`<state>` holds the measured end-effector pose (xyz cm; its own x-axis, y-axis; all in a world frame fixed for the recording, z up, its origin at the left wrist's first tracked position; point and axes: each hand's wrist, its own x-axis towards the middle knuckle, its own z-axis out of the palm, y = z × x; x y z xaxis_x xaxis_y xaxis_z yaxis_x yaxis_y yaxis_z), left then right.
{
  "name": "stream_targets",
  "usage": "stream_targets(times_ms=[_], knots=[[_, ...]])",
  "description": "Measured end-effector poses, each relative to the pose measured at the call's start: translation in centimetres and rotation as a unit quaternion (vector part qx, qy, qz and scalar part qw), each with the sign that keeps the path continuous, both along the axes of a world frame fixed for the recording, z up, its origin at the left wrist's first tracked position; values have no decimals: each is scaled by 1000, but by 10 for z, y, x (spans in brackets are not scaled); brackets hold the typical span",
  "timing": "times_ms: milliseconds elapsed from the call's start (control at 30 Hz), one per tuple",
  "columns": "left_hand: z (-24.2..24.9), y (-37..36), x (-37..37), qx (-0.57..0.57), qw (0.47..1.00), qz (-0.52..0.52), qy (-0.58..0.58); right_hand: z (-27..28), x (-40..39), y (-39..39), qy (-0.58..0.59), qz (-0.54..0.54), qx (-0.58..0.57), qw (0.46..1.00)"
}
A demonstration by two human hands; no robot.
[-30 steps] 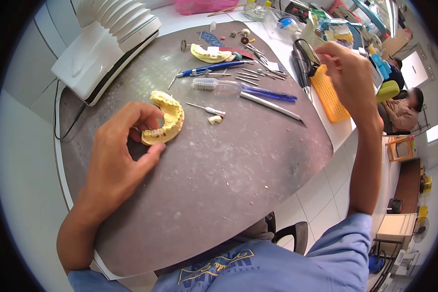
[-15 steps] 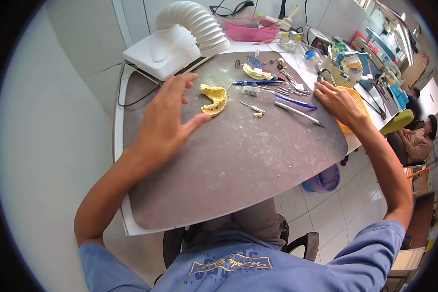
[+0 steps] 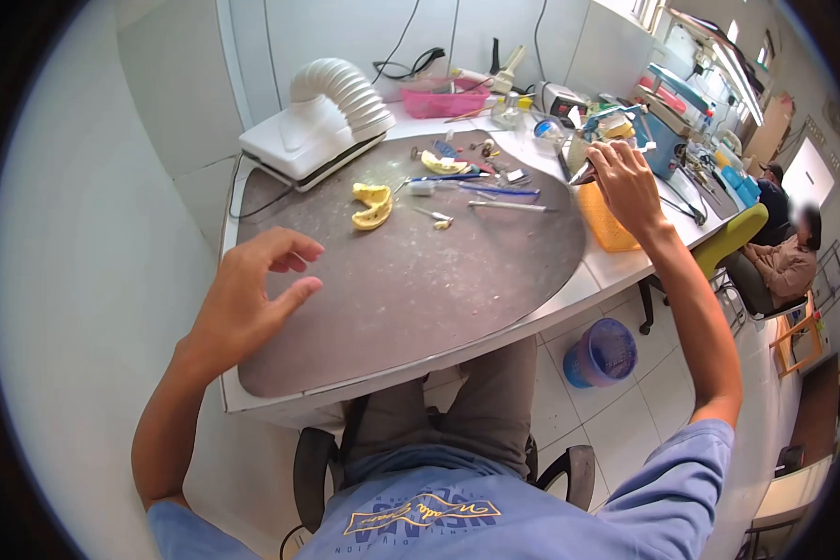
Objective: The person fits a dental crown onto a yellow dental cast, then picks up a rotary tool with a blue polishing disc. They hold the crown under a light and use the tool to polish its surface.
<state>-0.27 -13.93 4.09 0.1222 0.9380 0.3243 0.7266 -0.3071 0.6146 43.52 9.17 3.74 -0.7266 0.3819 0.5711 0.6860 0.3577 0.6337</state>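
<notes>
My left hand (image 3: 247,294) hovers over the near left of the grey work mat (image 3: 392,327), fingers curved and apart from the thumb, with nothing in it. Beyond its fingertips lies a yellow dental cast (image 3: 373,210), horseshoe-shaped. A second, paler dental cast (image 3: 441,163) sits farther back among small tools. My right hand (image 3: 625,177) is raised above the orange basket (image 3: 609,222), its fingers closed on a small dark metal tool (image 3: 582,173) whose kind I cannot make out. On the mat are a blue-handled toothbrush (image 3: 499,190), a silver pen-like tool (image 3: 509,205) and a small instrument (image 3: 431,214).
A white unit with a ribbed hose (image 3: 331,93) stands at the back left. Behind the mat is a pink tray (image 3: 443,98). Bottles and boxes crowd the right counter. A blue bin (image 3: 602,353) is on the floor. A seated person (image 3: 784,266) is at far right.
My left hand has drawn back from the yellow cast toward me. My right hand has lifted off the mat's right edge and now holds a dark tool. The view has shifted.
</notes>
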Motion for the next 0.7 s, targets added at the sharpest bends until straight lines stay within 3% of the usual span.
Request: stream_targets(times_ms=[67, 167, 200, 267, 300, 467, 500, 533, 567, 600, 700], knots=[[8, 10, 22, 7, 999, -30, 10, 11, -3, -9, 49, -15, -12, 999], [12, 34, 59, -9, 989, -130, 68, 17, -1, -8, 247, 13, -50, 968], [9, 45, 72, 4, 983, -171, 72, 22, -5, -11, 250, 8, -52, 967], [8, 68, 100, 9, 974, -215, 73, 36, -17, -20, 414, 147, -154, 885], [12, 85, 114, 43, 973, -223, 47, 44, -22, -26, 415, 142, -158, 885], [23, 171, 182, 155, 943, -282, -81, 66, -38, -38, 483, 359, -426, 675], [25, 183, 187, 90, 929, -316, -172, 69, -42, -38, 470, 381, -433, 668], [28, 193, 193, 19, 902, -346, -255, 64, -48, -28, 464, 413, -346, 703], [36, 197, 196, -38, 893, -365, -260, 64, -49, -24, 463, 417, -337, 706], [45, 198, 195, -95, 884, -376, -259, 64, -52, -25, 503, 430, -349, 663], [45, 200, 201, -82, 904, -365, -206, 67, -44, -24, 497, 360, -310, 726]])
